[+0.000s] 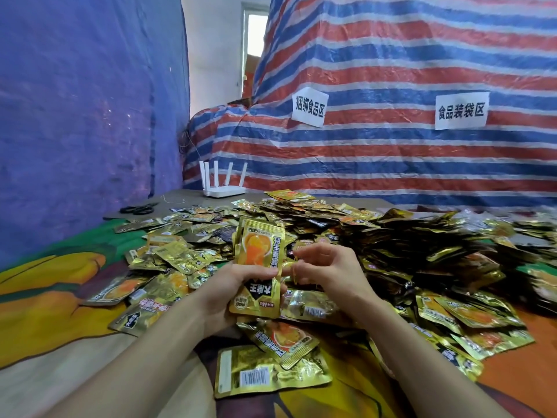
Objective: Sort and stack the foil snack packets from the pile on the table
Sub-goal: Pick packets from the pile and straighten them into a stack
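My left hand [232, 292] grips a stack of gold foil snack packets [259, 260], held upright above the table with the printed front facing me. Just right of it, my right hand [327, 271] has its fingers curled around a thin yellow rubber band [294, 271], close to the stack's edge. A big pile of gold foil packets [376, 236] covers the table behind and to the right of both hands. Loose packets [271, 368] lie on the cloth under my wrists.
A colourful printed cloth [54, 300] covers the table. Black scissors [137, 209] and a white router [223, 188] sit at the far left edge. A blue tarp hangs on the left. A striped tarp [391, 70] with two paper signs stands behind.
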Available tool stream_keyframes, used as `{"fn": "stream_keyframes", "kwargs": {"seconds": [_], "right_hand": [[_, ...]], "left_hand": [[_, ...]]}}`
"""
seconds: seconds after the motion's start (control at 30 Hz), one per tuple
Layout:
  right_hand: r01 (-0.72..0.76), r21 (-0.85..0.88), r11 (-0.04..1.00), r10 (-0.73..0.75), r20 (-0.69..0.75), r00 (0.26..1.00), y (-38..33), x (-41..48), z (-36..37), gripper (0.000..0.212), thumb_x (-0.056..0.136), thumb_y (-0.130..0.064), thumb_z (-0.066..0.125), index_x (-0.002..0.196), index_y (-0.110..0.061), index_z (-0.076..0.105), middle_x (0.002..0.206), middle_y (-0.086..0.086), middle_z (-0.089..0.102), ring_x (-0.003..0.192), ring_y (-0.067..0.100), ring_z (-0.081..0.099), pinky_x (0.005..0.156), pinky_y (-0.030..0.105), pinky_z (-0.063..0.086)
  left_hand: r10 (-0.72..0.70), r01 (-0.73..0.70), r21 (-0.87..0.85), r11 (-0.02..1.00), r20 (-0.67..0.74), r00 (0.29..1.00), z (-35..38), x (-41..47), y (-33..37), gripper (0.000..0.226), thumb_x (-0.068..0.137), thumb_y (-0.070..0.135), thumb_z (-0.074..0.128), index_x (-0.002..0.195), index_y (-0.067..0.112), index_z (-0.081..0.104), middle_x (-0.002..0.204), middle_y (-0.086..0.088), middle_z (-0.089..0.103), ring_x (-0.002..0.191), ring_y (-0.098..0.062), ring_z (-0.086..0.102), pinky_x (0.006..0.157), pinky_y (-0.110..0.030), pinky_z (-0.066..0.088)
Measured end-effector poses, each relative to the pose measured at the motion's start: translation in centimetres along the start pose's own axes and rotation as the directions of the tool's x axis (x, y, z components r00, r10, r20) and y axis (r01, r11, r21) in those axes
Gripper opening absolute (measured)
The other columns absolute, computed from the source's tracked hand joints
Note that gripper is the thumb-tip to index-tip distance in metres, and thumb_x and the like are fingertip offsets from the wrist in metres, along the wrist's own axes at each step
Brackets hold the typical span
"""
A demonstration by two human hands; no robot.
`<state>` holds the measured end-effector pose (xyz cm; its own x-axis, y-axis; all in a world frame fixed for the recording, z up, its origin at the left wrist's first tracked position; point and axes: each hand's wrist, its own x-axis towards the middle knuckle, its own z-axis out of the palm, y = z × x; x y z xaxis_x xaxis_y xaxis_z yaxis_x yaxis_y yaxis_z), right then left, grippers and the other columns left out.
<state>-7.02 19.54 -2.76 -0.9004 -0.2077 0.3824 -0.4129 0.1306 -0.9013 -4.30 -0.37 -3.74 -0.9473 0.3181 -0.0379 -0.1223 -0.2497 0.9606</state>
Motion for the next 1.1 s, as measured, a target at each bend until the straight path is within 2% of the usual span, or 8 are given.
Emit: {"fn": "stream_keyframes", "kwargs": {"seconds": [0.2,0.4,0.5,0.63,0.73,0.83,0.9,1.1], "right_hand": [[-0.107,0.031,0.994,0.104,0.092,0.990,0.1,0.0,-0.1,0.009,0.082,-0.005,0.080,0.091,-0.004,0.079,0.087,0.017,0.077,0.082,0.035,0.074,0.070,0.028,0.061],[-0.340,0.368,0.865,0.290,0.186,0.939,-0.4,0.4,-0.8,0.013,0.082,0.005,0.072,0.073,-0.002,0.075,0.087,0.016,0.066,0.076,0.021,0.066,0.072,0.029,0.059],[-0.399,0.502,0.767,0.230,0.365,0.902,-1.2,0.0,-0.9,0.005,0.067,-0.006,0.067,0.064,-0.008,0.065,0.083,0.012,0.064,0.077,0.023,0.063,0.078,0.034,0.054],[-0.299,0.728,0.617,0.052,0.341,0.939,-1.6,-0.4,-1.0,0.005,0.062,-0.012,0.057,0.059,-0.010,0.060,0.065,0.008,0.055,0.072,0.026,0.060,0.091,0.041,0.048],[-0.267,0.841,0.470,0.023,0.291,0.957,-1.3,-0.3,-1.4,0.026,0.071,-0.006,0.054,0.081,-0.006,0.078,0.064,0.002,0.056,0.059,0.019,0.059,0.075,0.036,0.058],[-0.228,0.747,0.625,0.064,0.242,0.968,-1.1,-0.1,-0.9,0.041,0.085,0.000,0.056,0.112,-0.021,0.079,0.095,0.005,0.077,0.056,0.013,0.063,0.056,0.025,0.058],[-0.157,0.608,0.778,0.071,0.163,0.984,-0.9,-0.1,-0.2,0.045,0.090,0.006,0.057,0.117,-0.025,0.074,0.113,0.012,0.075,0.075,0.028,0.075,0.056,0.030,0.061],[-0.018,0.437,0.899,0.031,-0.023,0.999,-0.7,-0.3,0.6,0.064,0.064,-0.006,0.087,0.120,-0.032,0.072,0.122,0.011,0.071,0.099,0.032,0.075,0.068,0.036,0.062]], "left_hand": [[-0.070,0.069,0.034,0.997,0.028,0.997,-0.6,-0.2,0.2,0.022,0.067,0.018,0.082,0.087,0.008,0.081,0.089,-0.018,0.074,0.071,-0.030,0.072,0.062,-0.038,0.059],[-0.022,0.046,-0.160,0.986,0.150,0.988,-1.2,0.2,0.2,0.044,0.066,0.013,0.087,0.107,0.004,0.076,0.094,-0.014,0.069,0.079,-0.027,0.069,0.078,-0.042,0.056],[0.057,0.008,-0.287,0.958,0.218,0.974,-1.3,0.3,0.3,0.044,0.066,0.010,0.087,0.108,0.004,0.075,0.092,-0.014,0.067,0.077,-0.027,0.068,0.074,-0.041,0.057],[0.105,-0.008,-0.348,0.938,0.259,0.960,-1.2,0.3,0.3,0.046,0.069,0.005,0.084,0.113,0.004,0.072,0.093,-0.012,0.064,0.077,-0.025,0.067,0.073,-0.040,0.057],[0.095,0.030,-0.368,0.929,0.318,0.943,-1.0,0.3,0.2,0.043,0.074,0.004,0.081,0.115,0.003,0.070,0.093,-0.011,0.064,0.078,-0.024,0.066,0.077,-0.040,0.056],[0.003,0.046,-0.163,0.986,0.290,0.957,-0.5,0.3,-0.3,0.035,0.073,0.014,0.082,0.106,0.006,0.074,0.090,-0.012,0.068,0.077,-0.025,0.068,0.077,-0.041,0.055],[-0.048,0.058,-0.054,0.997,0.174,0.984,0.0,0.1,-0.4,0.025,0.074,0.015,0.080,0.098,0.006,0.078,0.088,-0.015,0.072,0.073,-0.029,0.071,0.063,-0.038,0.059],[0.107,-0.108,0.007,0.994,-0.243,0.964,-0.1,0.5,-0.4,0.061,0.066,0.006,0.080,0.122,-0.005,0.058,0.106,-0.029,0.071,0.082,-0.041,0.071,0.070,-0.052,0.060]]}}
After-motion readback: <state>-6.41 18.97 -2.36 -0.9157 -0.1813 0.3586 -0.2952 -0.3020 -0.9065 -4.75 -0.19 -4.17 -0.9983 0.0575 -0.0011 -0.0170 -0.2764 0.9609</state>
